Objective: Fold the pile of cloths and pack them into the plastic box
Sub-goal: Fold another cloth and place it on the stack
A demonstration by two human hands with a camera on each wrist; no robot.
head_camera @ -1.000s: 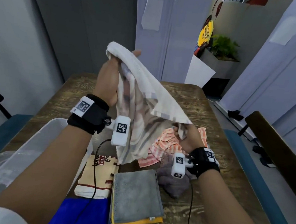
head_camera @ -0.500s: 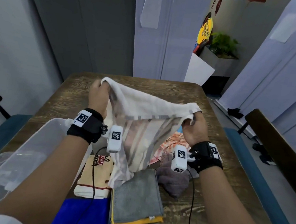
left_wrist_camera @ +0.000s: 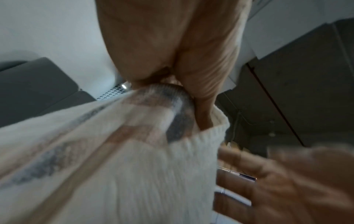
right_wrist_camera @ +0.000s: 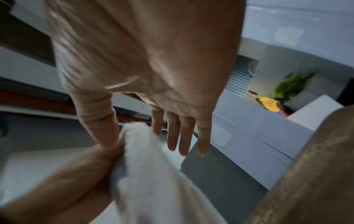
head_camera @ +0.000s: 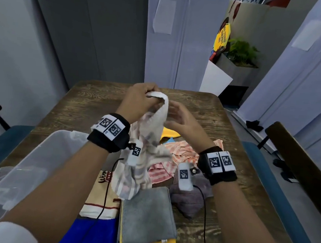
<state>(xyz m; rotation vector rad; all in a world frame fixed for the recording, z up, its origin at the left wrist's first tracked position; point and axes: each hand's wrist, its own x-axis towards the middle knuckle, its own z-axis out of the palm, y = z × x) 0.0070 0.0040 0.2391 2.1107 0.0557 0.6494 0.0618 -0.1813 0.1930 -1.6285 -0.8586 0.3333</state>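
The striped cloth (head_camera: 150, 145) hangs above the pile (head_camera: 182, 153), its top gripped by the left hand (head_camera: 138, 100), probably to fall doubled; the right hand (head_camera: 182, 121), flat and empty, is right of it.

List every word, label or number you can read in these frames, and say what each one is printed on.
"Win": black script on the folded beige cloth; the rest is hidden behind the striped cloth.
Yellow sign at the back: dark print, too blurred to read.
Wristbands: square coded markers only, no words or numbers.
Nothing else is legible.
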